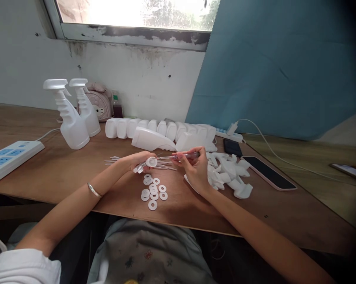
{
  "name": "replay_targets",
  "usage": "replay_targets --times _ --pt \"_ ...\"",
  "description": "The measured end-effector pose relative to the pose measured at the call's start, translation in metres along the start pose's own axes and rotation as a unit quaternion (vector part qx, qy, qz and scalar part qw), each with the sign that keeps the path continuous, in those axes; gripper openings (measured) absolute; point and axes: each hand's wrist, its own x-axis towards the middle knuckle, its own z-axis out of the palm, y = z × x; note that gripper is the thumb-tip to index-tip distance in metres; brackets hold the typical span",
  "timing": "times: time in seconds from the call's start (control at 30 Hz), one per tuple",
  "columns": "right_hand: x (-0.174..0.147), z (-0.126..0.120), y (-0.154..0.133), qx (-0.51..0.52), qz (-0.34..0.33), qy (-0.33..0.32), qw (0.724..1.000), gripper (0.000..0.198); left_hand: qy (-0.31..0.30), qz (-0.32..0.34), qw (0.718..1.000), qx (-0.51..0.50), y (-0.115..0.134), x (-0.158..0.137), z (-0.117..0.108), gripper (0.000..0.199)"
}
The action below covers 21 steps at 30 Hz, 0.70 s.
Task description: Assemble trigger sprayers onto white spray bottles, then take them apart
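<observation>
My left hand [140, 159] is closed around a white plastic spray trigger head [151, 161], its round collar turned toward me. From the right, my right hand [195, 169] grips a screwdriver [185, 156] by its clear reddish handle. The metal shaft points left and reaches the spray head; whether the tip touches it I cannot tell. Behind and below both hands lie thin white tubes [166, 165]. Several flat white ring washers [153, 189] are scattered on the table in front of my left hand. A heap of white spray-head parts [228, 171] lies beside my right hand.
Along the back lies a row of white bottles [154, 128]. Two assembled spray bottles [74, 128] stand at left, near a power strip [13, 157] and a pink bag [99, 100]. Phones [269, 173] and a charging cable [263, 138] lie at right on the brown table [77, 169].
</observation>
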Motion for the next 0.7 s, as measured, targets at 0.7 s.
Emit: replay_targets --times 0.7 --pt "0.006 -0.003 -0.004 0.031 0.067 -0.015 0.997 0.042 0.040 0.023 0.997 0.063 -0.004 0.001 0.003 0.023"
